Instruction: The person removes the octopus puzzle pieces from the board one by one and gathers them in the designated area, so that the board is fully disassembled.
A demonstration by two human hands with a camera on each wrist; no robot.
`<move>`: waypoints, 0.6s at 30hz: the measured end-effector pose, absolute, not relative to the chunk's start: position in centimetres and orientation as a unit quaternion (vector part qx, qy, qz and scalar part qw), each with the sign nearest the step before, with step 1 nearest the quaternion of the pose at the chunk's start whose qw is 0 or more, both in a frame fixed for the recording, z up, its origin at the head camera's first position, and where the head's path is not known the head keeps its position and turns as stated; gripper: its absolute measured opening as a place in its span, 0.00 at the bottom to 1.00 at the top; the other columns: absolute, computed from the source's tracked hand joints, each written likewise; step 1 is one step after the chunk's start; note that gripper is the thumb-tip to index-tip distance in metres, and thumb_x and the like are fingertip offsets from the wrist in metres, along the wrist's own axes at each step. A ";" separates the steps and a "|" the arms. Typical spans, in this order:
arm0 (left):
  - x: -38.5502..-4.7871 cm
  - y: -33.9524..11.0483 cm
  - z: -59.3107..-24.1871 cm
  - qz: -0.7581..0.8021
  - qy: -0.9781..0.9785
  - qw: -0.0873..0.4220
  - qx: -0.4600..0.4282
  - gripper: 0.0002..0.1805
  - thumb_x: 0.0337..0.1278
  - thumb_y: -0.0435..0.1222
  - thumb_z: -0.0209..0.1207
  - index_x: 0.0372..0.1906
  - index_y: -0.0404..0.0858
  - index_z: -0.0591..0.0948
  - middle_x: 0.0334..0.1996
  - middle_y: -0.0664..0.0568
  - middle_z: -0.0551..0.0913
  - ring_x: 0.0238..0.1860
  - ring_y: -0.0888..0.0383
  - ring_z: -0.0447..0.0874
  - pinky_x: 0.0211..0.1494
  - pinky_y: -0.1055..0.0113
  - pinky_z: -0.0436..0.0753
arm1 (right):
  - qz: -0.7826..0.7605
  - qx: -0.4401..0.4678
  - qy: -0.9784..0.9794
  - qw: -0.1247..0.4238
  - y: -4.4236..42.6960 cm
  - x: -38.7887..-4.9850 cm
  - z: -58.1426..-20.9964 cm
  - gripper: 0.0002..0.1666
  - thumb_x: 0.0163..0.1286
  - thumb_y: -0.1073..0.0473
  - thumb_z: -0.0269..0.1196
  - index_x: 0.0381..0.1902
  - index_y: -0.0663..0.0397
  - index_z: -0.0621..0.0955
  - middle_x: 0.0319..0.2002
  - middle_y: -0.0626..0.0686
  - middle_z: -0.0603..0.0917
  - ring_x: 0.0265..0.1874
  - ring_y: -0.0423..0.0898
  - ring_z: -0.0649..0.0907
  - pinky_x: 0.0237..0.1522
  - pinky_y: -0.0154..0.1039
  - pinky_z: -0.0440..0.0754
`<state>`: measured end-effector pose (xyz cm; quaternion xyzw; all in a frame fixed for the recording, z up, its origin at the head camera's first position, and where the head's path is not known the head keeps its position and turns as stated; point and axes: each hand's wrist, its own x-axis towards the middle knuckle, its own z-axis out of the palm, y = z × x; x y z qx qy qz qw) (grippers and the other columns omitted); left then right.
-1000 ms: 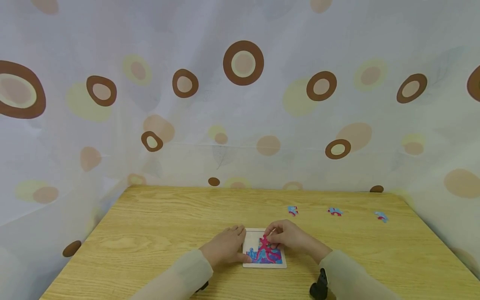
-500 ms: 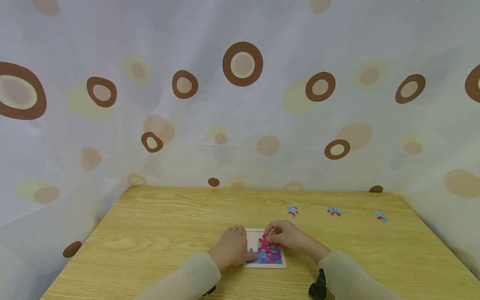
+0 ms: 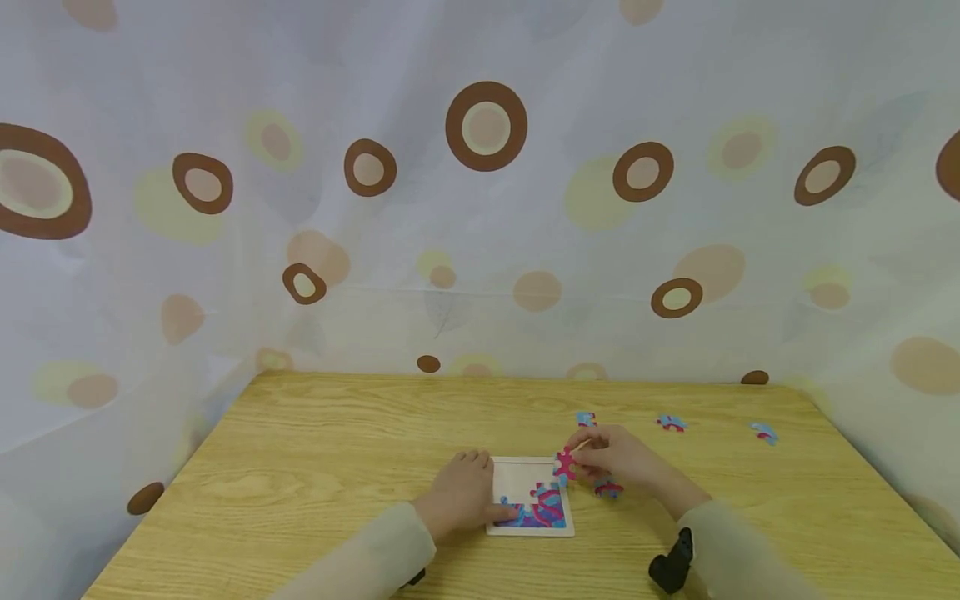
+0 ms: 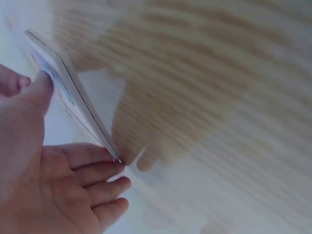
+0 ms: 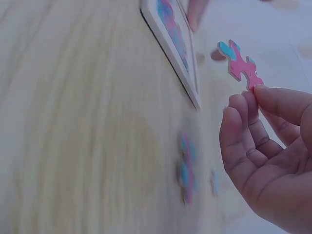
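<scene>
A shallow square puzzle tray (image 3: 568, 531) lies on the table, its lower part filled with blue, purple and pink pieces. Beside its left edge is my left hand (image 3: 459, 495), fingers straight against the rim and thumb resting on the pieces; the left wrist view shows this hand (image 4: 63, 180) with its thumb on top. My right hand (image 3: 622, 458) pinches a pink and blue piece (image 3: 564, 465) over the tray's upper right corner. In the right wrist view the piece (image 5: 239, 66) is held at one end between thumb and fingers, lifted clear of the tray.
One loose piece (image 3: 608, 488) lies right of the tray, under the right forearm. Further back are three more: one (image 3: 586, 417) partly behind the right hand, one (image 3: 671, 422) to its right and one (image 3: 765, 432) at the far right. A patterned curtain surrounds the wooden table.
My right hand has moved right and slightly away from me, lifting the pink piece off the other pieces. A loose piece right of the tray has come into view. My left thumb has shifted slightly upward.
</scene>
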<state>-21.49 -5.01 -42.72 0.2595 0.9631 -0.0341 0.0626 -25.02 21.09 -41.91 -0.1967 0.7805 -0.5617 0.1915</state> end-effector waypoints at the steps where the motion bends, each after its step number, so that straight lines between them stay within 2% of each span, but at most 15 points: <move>1: -21.5 -5.2 -42.8 -0.023 0.962 0.065 0.264 0.48 0.51 0.67 0.47 0.63 0.31 0.68 0.62 0.45 0.68 0.64 0.51 0.62 0.66 0.61 0.60 | -0.560 -0.193 0.784 0.187 21.9 -25.0 -41.6 0.16 0.69 0.63 0.55 0.48 0.72 0.73 0.28 0.56 0.78 0.23 0.46 0.74 0.25 0.37 0.74; 9: -21.3 -6.1 -42.2 -0.014 0.952 0.075 0.296 0.49 0.51 0.66 0.48 0.65 0.31 0.64 0.64 0.44 0.65 0.65 0.51 0.59 0.67 0.62 0.59 | -0.525 -0.143 0.822 0.168 28.5 -24.6 -40.6 0.20 0.70 0.61 0.55 0.51 0.74 0.72 0.25 0.53 0.75 0.21 0.43 0.70 0.25 0.37 0.72; 18: -21.1 -5.9 -41.9 -0.005 0.953 0.072 0.295 0.48 0.51 0.64 0.51 0.65 0.30 0.65 0.64 0.43 0.65 0.65 0.50 0.60 0.66 0.61 0.60 | -0.481 -0.129 0.850 0.174 34.3 -23.3 -41.3 0.19 0.69 0.61 0.55 0.47 0.76 0.74 0.26 0.51 0.79 0.19 0.39 0.72 0.21 0.34 0.74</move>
